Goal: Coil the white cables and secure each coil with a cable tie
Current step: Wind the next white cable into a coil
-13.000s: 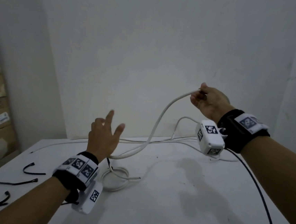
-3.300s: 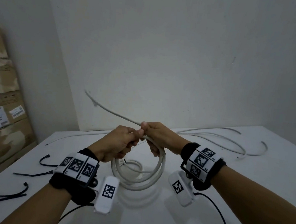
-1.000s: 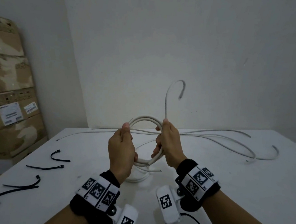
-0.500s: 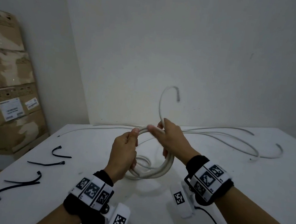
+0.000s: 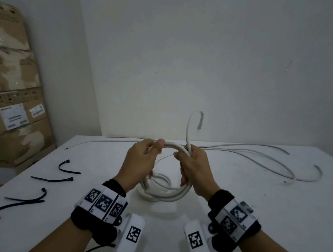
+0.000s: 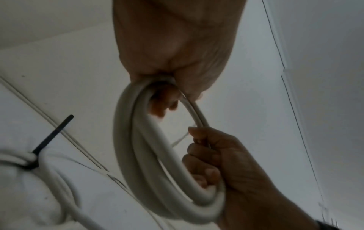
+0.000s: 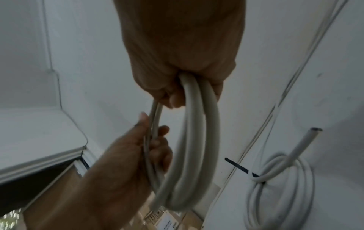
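1. The left hand (image 5: 140,162) wraps its fingers round the near-left side of the coil (image 5: 167,194), thumb pressed on top, likely so the turns stay bunched.
2. The right hand (image 5: 195,169) curls its fingers round the coil's right side, pinning the loose cable end (image 5: 200,119) that rises above the coil, apparently to be tucked in.
3. The coil hangs between both hands, above the table (image 5: 254,215).
4. Directly under the coil lies a finished coil (image 7: 279,183), already tied.
5. Left of the coil lie spare cable ties (image 5: 51,179), within reach for fastening; right of it, uncoiled cables (image 5: 269,166) wait.
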Available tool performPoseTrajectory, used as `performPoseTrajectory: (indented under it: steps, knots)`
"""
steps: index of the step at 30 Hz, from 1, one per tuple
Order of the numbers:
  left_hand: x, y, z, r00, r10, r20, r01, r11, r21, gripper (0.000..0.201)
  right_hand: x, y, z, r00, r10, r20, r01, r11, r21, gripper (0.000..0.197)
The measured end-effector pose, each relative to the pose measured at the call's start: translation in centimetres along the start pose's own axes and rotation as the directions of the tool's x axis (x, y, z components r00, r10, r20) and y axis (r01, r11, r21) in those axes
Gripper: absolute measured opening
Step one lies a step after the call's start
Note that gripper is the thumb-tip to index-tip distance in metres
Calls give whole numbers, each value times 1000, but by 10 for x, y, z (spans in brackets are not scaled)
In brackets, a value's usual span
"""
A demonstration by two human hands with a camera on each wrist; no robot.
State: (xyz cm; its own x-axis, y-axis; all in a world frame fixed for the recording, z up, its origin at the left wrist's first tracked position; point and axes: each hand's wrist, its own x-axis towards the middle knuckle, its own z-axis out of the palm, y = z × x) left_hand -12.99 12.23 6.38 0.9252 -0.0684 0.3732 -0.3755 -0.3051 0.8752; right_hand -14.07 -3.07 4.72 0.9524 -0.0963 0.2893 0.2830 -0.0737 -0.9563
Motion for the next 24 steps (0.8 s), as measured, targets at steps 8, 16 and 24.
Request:
performPoseTrajectory:
  steps: [8,16,24]
  knots:
    - [-32,-10,20,926,-376,23,310,726,-614,66,7,-3,9,944,67,-323,9,974,228,18]
    - [-16,10,28,908,-398,-134,210,708,-675,50,0,-9,11,965,171,-200,-102,943,317,17]
    - [-7,14,20,903,-420,-91,308,780,-545,50,1,-15,-4,962,263,-70,-226,915,333,16]
